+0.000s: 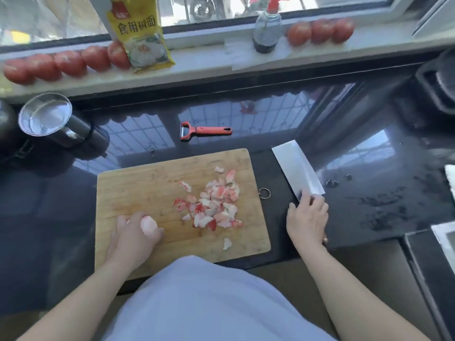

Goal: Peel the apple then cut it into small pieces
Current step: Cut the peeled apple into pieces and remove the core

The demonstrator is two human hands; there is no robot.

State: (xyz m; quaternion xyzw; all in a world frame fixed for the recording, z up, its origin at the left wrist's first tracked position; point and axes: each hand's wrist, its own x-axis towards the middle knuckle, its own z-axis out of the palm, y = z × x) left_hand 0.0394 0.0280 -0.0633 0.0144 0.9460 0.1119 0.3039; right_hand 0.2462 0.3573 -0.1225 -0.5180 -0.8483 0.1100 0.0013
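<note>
A wooden cutting board (138,188) lies on the dark counter in front of me. My left hand (133,238) holds a pale peeled apple (148,225) down on the board's near left part. A heap of red and white apple peelings (214,203) covers the board's right half. Right of the board, my right hand (306,219) grips the handle of a cleaver (296,169), whose wide blade lies flat on the counter pointing away from me. An orange peeler (205,130) rests on the counter beyond the board.
A steel cup (45,116) lies on its side at the far left. Rows of tomatoes (69,62), a yellow packet (140,33) and a dark sauce bottle (267,30) line the window sill. A sink edge (433,242) shows at the right.
</note>
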